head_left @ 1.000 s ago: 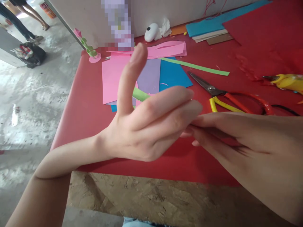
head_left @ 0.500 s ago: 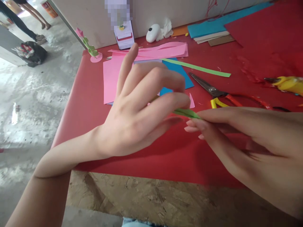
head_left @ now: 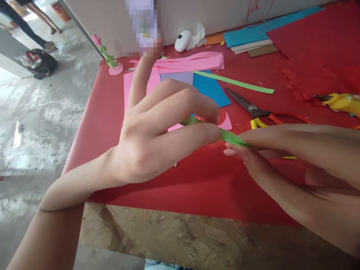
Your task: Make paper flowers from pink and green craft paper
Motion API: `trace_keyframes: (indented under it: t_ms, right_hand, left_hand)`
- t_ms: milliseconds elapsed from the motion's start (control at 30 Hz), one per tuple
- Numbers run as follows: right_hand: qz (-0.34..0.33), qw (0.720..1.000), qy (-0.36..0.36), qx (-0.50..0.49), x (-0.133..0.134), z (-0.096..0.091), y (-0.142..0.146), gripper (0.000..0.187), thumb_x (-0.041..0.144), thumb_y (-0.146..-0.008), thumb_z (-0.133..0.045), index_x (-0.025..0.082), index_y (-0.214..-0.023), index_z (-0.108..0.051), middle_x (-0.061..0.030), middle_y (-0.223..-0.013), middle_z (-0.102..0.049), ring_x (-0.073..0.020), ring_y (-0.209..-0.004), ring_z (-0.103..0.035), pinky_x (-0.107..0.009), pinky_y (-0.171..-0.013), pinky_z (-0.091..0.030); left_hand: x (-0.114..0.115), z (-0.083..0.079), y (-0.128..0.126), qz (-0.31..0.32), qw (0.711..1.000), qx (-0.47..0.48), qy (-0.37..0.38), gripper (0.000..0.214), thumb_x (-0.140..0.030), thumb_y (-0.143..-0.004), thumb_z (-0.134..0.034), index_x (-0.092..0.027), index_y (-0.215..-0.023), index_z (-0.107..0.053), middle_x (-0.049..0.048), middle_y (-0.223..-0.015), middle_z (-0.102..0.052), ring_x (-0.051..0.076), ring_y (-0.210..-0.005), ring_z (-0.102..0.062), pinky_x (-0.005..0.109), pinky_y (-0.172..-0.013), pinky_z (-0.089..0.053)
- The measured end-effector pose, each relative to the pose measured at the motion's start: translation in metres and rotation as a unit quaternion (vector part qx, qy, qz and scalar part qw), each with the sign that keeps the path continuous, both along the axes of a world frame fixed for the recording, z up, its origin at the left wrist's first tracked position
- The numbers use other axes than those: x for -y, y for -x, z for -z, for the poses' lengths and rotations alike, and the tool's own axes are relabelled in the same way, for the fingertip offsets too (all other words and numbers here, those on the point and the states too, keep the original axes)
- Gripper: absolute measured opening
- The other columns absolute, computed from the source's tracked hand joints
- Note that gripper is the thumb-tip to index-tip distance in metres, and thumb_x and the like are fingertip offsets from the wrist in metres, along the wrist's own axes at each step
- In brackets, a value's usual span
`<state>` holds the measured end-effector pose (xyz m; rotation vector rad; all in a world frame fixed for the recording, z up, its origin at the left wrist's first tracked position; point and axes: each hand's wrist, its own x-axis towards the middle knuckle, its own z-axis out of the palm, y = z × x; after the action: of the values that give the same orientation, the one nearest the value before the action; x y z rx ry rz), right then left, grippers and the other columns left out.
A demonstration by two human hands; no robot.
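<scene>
A rolled green paper strip [head_left: 233,137] is held between both hands above the red table cover [head_left: 197,191]. My left hand [head_left: 157,131] curls its middle and ring fingers over the strip's left part, with the forefinger stuck up. My right hand [head_left: 284,150] pinches the strip's right end between thumb and fingers. Small pink paper pieces [head_left: 226,123] show just behind my left fingers.
Pink sheets [head_left: 194,62], purple and blue sheets [head_left: 210,88] and a long green strip [head_left: 236,81] lie behind my hands. Scissors [head_left: 253,108] with red and yellow handles and a yellow glue gun [head_left: 341,102] sit to the right. A pink paper flower [head_left: 108,58] stands at the far-left corner.
My left hand turned from flat, edge-on fingers to curled fingers over the green strip. The strip now shows between both hands. My right hand shifted slightly right.
</scene>
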<state>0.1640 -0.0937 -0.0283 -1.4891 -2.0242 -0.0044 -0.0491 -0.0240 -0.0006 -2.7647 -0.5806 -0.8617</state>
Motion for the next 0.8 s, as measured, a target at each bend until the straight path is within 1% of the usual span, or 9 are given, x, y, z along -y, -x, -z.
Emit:
trace_keyframes:
  t_ms: [67, 167, 300, 400, 467, 567, 667, 733, 800]
  right_hand:
    - [-0.011, 1.000, 0.014, -0.018, 0.000, 0.000, 0.000, 0.018, 0.045, -0.090, -0.050, 0.039, -0.101, -0.063, 0.0141, -0.095, -0.068, -0.0100, -0.079, -0.064, -0.027, -0.061, -0.044]
    - [-0.029, 0.997, 0.030, -0.059, -0.002, -0.002, 0.003, 0.018, 0.046, -0.087, -0.055, 0.037, -0.099, -0.065, 0.0139, -0.091, -0.068, -0.0067, -0.070, -0.062, -0.026, -0.057, -0.042]
    - [-0.054, 0.995, -0.021, -0.080, -0.004, -0.004, 0.006, 0.012, 0.038, -0.086, -0.060, 0.029, -0.087, -0.068, 0.0133, -0.079, -0.067, 0.0000, -0.058, -0.056, -0.021, -0.055, -0.041]
    - [-0.057, 0.996, -0.039, -0.059, -0.005, -0.003, 0.006, 0.013, 0.036, -0.088, -0.059, 0.028, -0.086, -0.069, 0.0124, -0.080, -0.068, -0.0005, -0.063, -0.059, -0.021, -0.055, -0.039]
    - [-0.057, 0.996, -0.051, -0.055, -0.004, -0.001, 0.006, 0.012, 0.034, -0.088, -0.059, 0.027, -0.086, -0.069, 0.0123, -0.081, -0.068, -0.0016, -0.064, -0.059, -0.022, -0.055, -0.038]
    - [-0.058, 0.995, -0.052, -0.057, -0.004, 0.001, 0.007, 0.013, 0.033, -0.087, -0.061, 0.025, -0.078, -0.065, 0.0114, -0.070, -0.065, -0.0033, -0.057, -0.056, -0.025, -0.050, -0.032]
    - [-0.059, 0.995, -0.065, -0.048, -0.004, 0.000, 0.010, 0.016, 0.033, -0.089, -0.058, 0.026, -0.075, -0.064, 0.0107, -0.063, -0.061, -0.0044, -0.055, -0.055, -0.025, -0.048, -0.032]
    - [-0.062, 0.995, -0.073, -0.029, -0.004, -0.001, 0.011, 0.017, 0.030, -0.090, -0.056, 0.026, -0.075, -0.063, 0.0107, -0.063, -0.061, -0.0047, -0.055, -0.055, -0.025, -0.050, -0.036]
    - [-0.066, 0.994, -0.083, -0.016, -0.003, 0.000, 0.010, 0.021, 0.027, -0.090, -0.055, 0.024, -0.070, -0.061, 0.0100, -0.060, -0.058, -0.0051, -0.052, -0.054, -0.026, -0.049, -0.036]
  left_hand:
    - [0.002, 0.000, -0.002, -0.012, 1.000, 0.006, -0.007, 0.016, -0.014, -0.089, -0.051, -0.025, -0.085, -0.062, -0.0099, -0.092, -0.069, 0.011, -0.083, -0.067, 0.054, -0.119, -0.028]
    - [0.004, 0.001, -0.006, -0.024, 0.999, 0.002, -0.027, 0.014, -0.015, -0.089, -0.053, -0.023, -0.080, -0.061, -0.0102, -0.087, -0.069, 0.009, -0.080, -0.067, 0.050, -0.120, -0.029]
    - [0.007, 0.003, -0.015, -0.035, 0.997, 0.035, -0.062, 0.021, -0.015, -0.089, -0.054, -0.020, -0.069, -0.056, -0.0109, -0.075, -0.070, 0.006, -0.069, -0.064, 0.042, -0.121, -0.032]
    - [0.008, 0.003, -0.020, -0.034, 0.998, 0.026, -0.042, 0.019, -0.014, -0.089, -0.054, -0.021, -0.072, -0.057, -0.0120, -0.070, -0.068, 0.006, -0.064, -0.064, 0.042, -0.121, -0.029]
    - [0.007, 0.002, -0.022, -0.036, 0.999, 0.032, -0.025, 0.016, -0.012, -0.089, -0.053, -0.021, -0.076, -0.057, -0.0107, -0.071, -0.068, 0.006, -0.063, -0.064, 0.044, -0.122, -0.026]
    - [0.006, 0.002, -0.021, -0.038, 0.999, 0.030, -0.013, 0.016, -0.011, -0.089, -0.053, -0.019, -0.077, -0.057, -0.0091, -0.071, -0.068, 0.007, -0.063, -0.064, 0.048, -0.123, -0.020]
    - [0.006, 0.005, -0.014, -0.039, 0.999, 0.004, -0.017, 0.015, -0.014, -0.092, -0.047, -0.018, -0.081, -0.057, -0.0086, -0.081, -0.067, 0.008, -0.074, -0.065, 0.055, -0.123, -0.015]
    - [0.006, 0.007, -0.009, -0.021, 0.999, -0.008, -0.023, 0.015, -0.015, -0.093, -0.046, -0.019, -0.086, -0.059, -0.0072, -0.091, -0.067, 0.011, -0.082, -0.065, 0.057, -0.120, -0.019]
    - [0.006, 0.009, -0.005, -0.009, 1.000, -0.016, -0.017, 0.012, -0.017, -0.091, -0.049, -0.021, -0.087, -0.059, -0.0060, -0.096, -0.069, 0.012, -0.084, -0.066, 0.056, -0.117, -0.028]
